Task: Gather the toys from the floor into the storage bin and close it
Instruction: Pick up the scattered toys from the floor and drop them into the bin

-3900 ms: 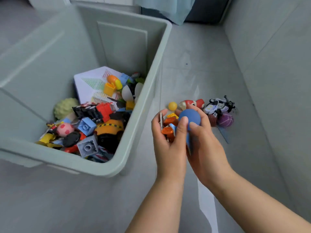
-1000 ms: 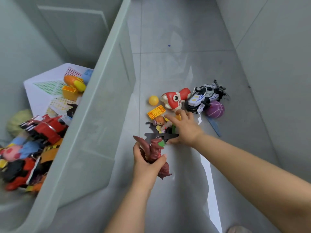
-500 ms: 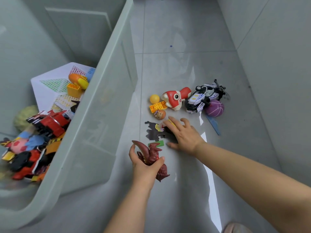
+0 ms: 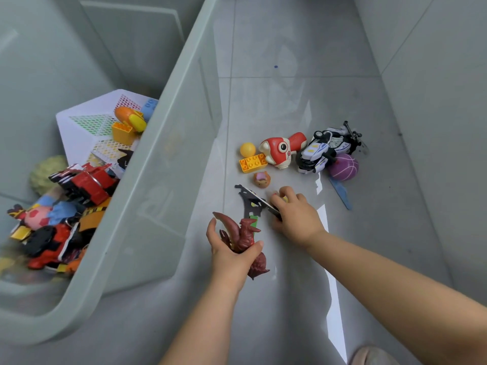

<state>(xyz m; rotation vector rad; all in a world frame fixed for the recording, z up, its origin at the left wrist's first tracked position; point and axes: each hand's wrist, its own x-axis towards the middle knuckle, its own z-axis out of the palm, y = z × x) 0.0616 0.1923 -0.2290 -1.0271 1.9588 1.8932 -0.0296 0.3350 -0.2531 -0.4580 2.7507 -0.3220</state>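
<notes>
Curled now, no longer flat, the fingers (image 4: 286, 192) of my right hand (image 4: 296, 219) pinch one end of the black flat piece (image 4: 249, 200). Nearest, my left hand (image 4: 232, 255) grips the red dinosaur (image 4: 243, 233), fingers wrapped round it. Farther, loose toys (image 4: 279, 151) lie on the floor (image 4: 290, 299); the storage bin (image 4: 158, 185) stands left.

No writing can be read for certain. The white toy motorcycle (image 4: 325, 151) bears small dark lettering on its side panels, too blurred to make out.
</notes>
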